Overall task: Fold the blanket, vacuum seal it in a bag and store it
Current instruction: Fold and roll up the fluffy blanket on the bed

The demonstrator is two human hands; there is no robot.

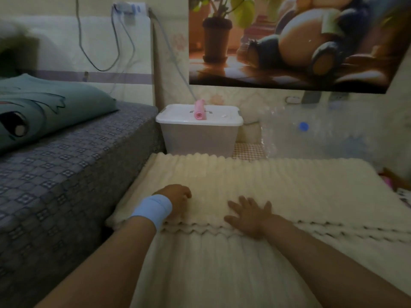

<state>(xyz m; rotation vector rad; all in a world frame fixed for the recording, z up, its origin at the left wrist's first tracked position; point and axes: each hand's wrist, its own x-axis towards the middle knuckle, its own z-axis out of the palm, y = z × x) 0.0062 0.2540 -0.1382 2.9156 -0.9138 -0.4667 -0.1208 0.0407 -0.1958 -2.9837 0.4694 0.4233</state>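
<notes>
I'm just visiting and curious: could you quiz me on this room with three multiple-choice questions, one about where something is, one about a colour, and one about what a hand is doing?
1. Where does the pink tube lie?
A) on the bed
B) on the lid of the storage box
C) on the pillow

2. What colour is the wristband on the left wrist?
A) red
B) light blue
C) black

3. How is the right hand?
A) flat on the blanket, fingers spread
B) a fist in the air
C) gripping the box

Answers:
1 B, the tube lies across the white lid.
2 B, the band is pale blue.
3 A, its palm rests on the cream blanket with the fingers apart.
</notes>
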